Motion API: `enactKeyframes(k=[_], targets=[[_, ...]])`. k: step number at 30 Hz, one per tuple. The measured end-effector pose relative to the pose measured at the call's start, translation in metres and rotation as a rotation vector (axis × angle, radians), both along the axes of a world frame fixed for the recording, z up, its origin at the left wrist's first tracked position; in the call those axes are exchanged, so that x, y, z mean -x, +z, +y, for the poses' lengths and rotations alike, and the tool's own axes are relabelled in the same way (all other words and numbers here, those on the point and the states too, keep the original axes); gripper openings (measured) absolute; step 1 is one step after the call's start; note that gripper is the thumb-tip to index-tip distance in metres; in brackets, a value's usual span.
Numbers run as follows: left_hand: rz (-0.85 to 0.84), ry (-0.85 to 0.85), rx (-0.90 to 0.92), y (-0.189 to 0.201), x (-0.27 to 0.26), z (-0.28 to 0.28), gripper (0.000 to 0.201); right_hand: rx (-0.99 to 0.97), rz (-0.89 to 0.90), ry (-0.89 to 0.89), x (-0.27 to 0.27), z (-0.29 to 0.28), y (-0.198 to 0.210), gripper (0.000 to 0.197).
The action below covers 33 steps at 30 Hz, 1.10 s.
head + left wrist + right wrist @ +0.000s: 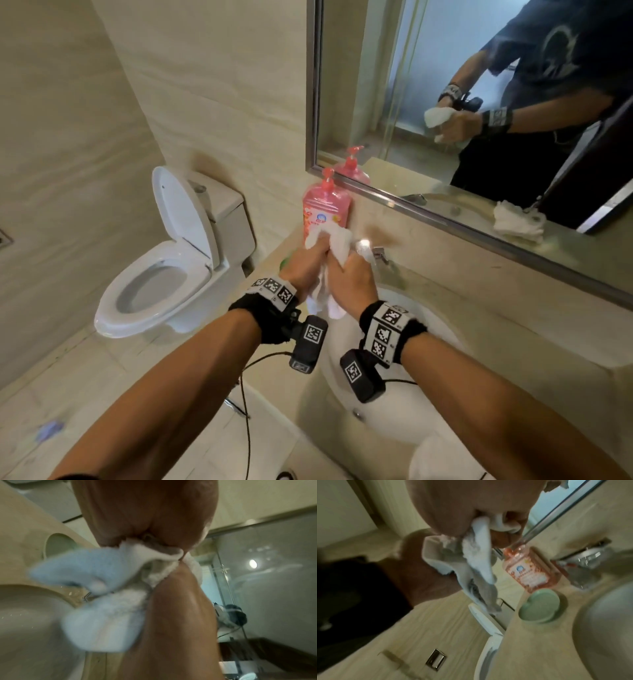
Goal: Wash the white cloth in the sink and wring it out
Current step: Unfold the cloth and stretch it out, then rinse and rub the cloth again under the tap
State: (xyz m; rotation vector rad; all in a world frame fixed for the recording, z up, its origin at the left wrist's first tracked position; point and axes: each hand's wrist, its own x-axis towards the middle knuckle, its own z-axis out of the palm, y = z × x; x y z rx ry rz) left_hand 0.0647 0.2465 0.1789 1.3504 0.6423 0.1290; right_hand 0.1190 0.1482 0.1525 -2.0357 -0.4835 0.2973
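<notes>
The white cloth is bunched between both hands above the far left rim of the white sink. My left hand grips its left part. My right hand grips the cloth right beside it, knuckles nearly touching. Loose ends of the cloth hang below the hands over the basin. The left wrist view shows the cloth squeezed between the two palms. In the right wrist view the cloth trails down from the fist. The chrome tap stands just behind the hands.
A pink pump bottle stands on the counter behind the hands, against the mirror. A green soap dish sits on the counter left of the sink. A white toilet with raised lid stands to the left. A second white cloth shows reflected in the mirror.
</notes>
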Motion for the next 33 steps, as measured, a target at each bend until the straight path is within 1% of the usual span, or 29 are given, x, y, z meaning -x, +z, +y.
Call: enactKeyframes(k=[1,2,3,4,5,6,7,8,9,10,12,13,15,16,17,19,22,24,26,30,33], targets=[[0.007,-0.012,0.011,-0.005,0.000,0.000,0.044,0.035,-0.003,0.006,-0.002,-0.003,-0.007,0.051],[0.003,-0.070,0.030,-0.009,0.001,-0.002,0.039,0.101,-0.010,0.016,-0.009,-0.009,-0.015,0.048],[0.012,-0.166,0.015,-0.014,0.003,-0.004,0.033,0.182,-0.015,0.037,-0.019,-0.017,-0.022,0.043],[0.038,-0.261,-0.048,-0.020,0.004,-0.006,0.033,0.263,-0.014,0.068,-0.030,-0.027,-0.029,0.036],[0.085,-0.361,-0.178,-0.025,0.003,-0.005,0.037,0.316,0.001,0.101,-0.039,-0.040,-0.036,0.029],[0.134,-0.456,-0.357,-0.032,0.001,-0.002,0.044,0.332,0.031,0.140,-0.045,-0.053,-0.043,0.025],[0.198,-0.536,-0.540,-0.041,-0.002,0.003,0.050,0.328,0.059,0.189,-0.050,-0.066,-0.052,0.025],[0.264,-0.592,-0.679,-0.051,-0.006,0.010,0.053,0.331,0.064,0.248,-0.054,-0.078,-0.060,0.033],[0.323,-0.637,-0.769,-0.061,-0.010,0.016,0.057,0.358,0.063,0.305,-0.058,-0.088,-0.066,0.044],[0.366,-0.668,-0.816,-0.072,-0.012,0.019,0.064,0.403,0.060,0.356,-0.065,-0.098,-0.072,0.052],[0.429,-0.681,-0.804,-0.094,-0.019,0.019,0.075,0.502,0.044,0.452,-0.079,-0.111,-0.085,0.058],[0.441,-0.652,-0.762,-0.104,-0.023,0.016,0.074,0.548,0.045,0.490,-0.086,-0.114,-0.091,0.059],[0.441,-0.564,-0.689,-0.123,-0.035,0.007,0.062,0.626,0.082,0.522,-0.103,-0.116,-0.101,0.063],[0.436,-0.547,-0.675,-0.132,-0.042,0.003,0.055,0.658,0.104,0.518,-0.114,-0.114,-0.107,0.064],[0.441,-0.553,-0.674,-0.141,-0.048,-0.001,0.049,0.669,0.122,0.499,-0.125,-0.112,-0.113,0.058],[0.461,-0.608,-0.692,-0.156,-0.060,-0.008,0.043,0.614,0.166,0.436,-0.147,-0.106,-0.122,0.040],[0.454,-0.679,-0.745,-0.174,-0.081,-0.017,0.046,0.456,0.220,0.374,-0.173,-0.086,-0.126,0.044],[0.455,-0.692,-0.770,-0.183,-0.095,-0.021,0.041,0.376,0.197,0.336,-0.184,-0.075,-0.130,0.045],[0.452,-0.668,-0.766,-0.190,-0.106,-0.023,0.036,0.311,0.153,0.297,-0.190,-0.067,-0.135,0.045],[0.438,-0.592,-0.667,-0.197,-0.121,-0.022,0.036,0.303,0.093,0.258,-0.189,-0.063,-0.148,0.043],[0.473,-0.610,-0.636,-0.204,-0.126,-0.018,0.036,0.341,0.072,0.225,-0.187,-0.064,-0.152,0.044]])
